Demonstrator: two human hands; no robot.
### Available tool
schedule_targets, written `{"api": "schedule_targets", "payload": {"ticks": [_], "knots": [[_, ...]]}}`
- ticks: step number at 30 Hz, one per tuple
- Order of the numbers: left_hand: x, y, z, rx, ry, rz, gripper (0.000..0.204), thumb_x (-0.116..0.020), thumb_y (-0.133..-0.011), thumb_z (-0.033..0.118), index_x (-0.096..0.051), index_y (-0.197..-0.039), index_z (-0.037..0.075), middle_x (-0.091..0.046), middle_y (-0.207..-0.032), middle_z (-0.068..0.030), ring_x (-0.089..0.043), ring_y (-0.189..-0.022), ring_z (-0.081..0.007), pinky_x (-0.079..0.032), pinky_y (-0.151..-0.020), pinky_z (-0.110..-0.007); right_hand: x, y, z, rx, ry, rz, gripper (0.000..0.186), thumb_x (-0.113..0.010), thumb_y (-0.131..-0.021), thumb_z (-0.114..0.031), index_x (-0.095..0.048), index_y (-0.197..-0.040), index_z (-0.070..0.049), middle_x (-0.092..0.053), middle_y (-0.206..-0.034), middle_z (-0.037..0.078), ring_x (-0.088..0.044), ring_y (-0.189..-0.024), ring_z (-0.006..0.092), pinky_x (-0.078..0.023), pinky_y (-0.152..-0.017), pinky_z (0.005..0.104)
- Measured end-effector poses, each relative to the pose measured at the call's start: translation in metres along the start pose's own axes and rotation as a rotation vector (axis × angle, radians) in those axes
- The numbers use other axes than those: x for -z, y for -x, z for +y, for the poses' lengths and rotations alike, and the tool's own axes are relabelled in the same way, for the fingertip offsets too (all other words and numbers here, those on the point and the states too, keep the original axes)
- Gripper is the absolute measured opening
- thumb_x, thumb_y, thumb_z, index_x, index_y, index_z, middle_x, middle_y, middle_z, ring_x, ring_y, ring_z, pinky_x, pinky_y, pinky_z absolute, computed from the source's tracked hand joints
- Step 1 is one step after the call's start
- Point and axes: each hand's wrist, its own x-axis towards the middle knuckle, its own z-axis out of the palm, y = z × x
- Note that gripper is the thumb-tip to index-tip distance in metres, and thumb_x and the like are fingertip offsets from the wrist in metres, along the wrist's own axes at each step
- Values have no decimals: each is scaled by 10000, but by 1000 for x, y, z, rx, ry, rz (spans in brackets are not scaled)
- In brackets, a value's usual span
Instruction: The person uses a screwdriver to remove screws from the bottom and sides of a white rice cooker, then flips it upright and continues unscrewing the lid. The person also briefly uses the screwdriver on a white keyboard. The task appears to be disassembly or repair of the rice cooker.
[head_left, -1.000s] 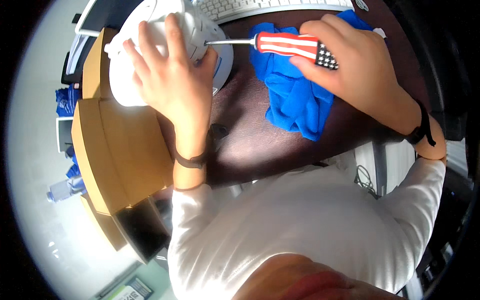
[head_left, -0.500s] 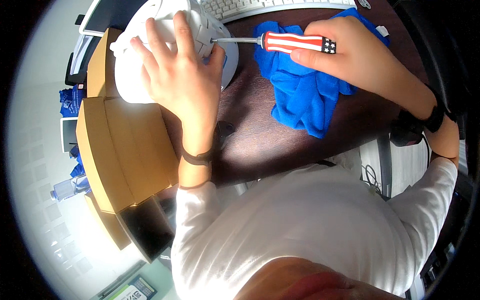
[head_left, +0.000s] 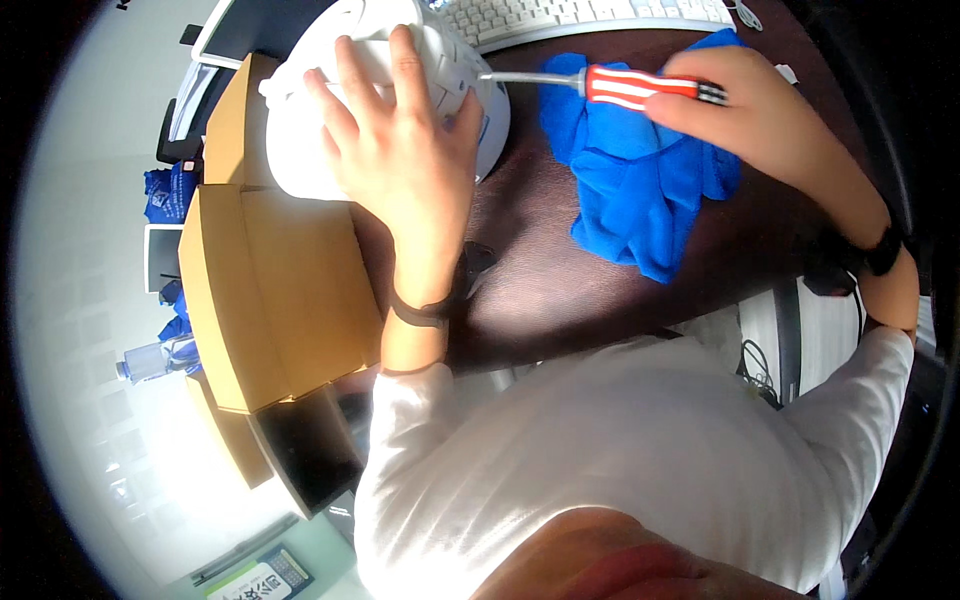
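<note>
A rounded white plastic appliance (head_left: pixel 298 150) with slots and small holes stands on the dark brown table, toward the far left. My left hand (head_left: pixel 405 160) lies on it with fingers spread. In my right hand (head_left: pixel 735 105) is a screwdriver (head_left: pixel 635 88) with a red-and-white striped handle and a dark butt. Its metal shaft points left, with the tip right by the appliance's side near a small hole. Whether the tip touches the plastic, I cannot tell. A crumpled blue cloth (head_left: pixel 640 205) lies on the table beneath the screwdriver and my right hand.
A white keyboard (head_left: pixel 600 15) runs along the far side of the table. Cardboard boxes (head_left: pixel 270 290) stand at the left, next to the appliance. A small dark object (head_left: pixel 480 257) rests by my left wrist. A clear bottle (head_left: pixel 160 360) is farther left.
The whole view has shifted, so things appear farther right. The screwdriver has drawn back slightly from the appliance's side, its tip coming out of the hole area. My left hand stays on the appliance.
</note>
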Motion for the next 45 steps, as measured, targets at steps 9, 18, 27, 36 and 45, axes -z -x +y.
{"api": "schedule_targets", "payload": {"ticks": [9,18,27,36,45], "knots": [[-4,-1,2,9,-23,64,637,-767,-643,416,-591,-1216,201,-488,-1329,-166,-448,-1198,-463,-453,-836,-498,-6,9,50,-392,-494,-6,379,-548,-925,-429,-607,-810,-73,-463,-564,-35,-378,-420,15,-238,-366,185],[-1,-3,-1,-8,-32,48,567,-721,-721,426,-602,-1236,221,-518,-1318,-163,-471,-1189,-474,-448,-856,-482,-49,-19,89,-532,-1090,-35,394,-561,-922,-407,-609,-832,-26,-486,-559,3,-357,-375,21,-194,-322,192],[2,-2,3,-15,-67,-3,531,-711,-746,400,-616,-1234,212,-496,-1351,-171,-460,-1204,-489,-437,-907,-485,-55,-11,115,-562,-1172,-185,383,-544,-926,-391,-605,-853,-20,-478,-557,-1,-342,-369,26,-191,-324,204],[5,-3,5,-21,-127,-46,628,-761,-698,452,-602,-1250,200,-488,-1377,-125,-452,-1251,-420,-433,-968,-504,-54,-14,121,-529,-1166,-372,375,-515,-952,-382,-593,-923,-16,-505,-608,18,-373,-403,19,-233,-344,171],[8,-5,6,7,-113,-53,667,-833,-637,383,-610,-1230,171,-507,-1363,-117,-465,-1255,-388,-432,-989,-471,-50,-14,132,-501,-1361,-408,384,-483,-968,-373,-588,-951,-4,-524,-636,44,-380,-407,26,-250,-347,174]]}}
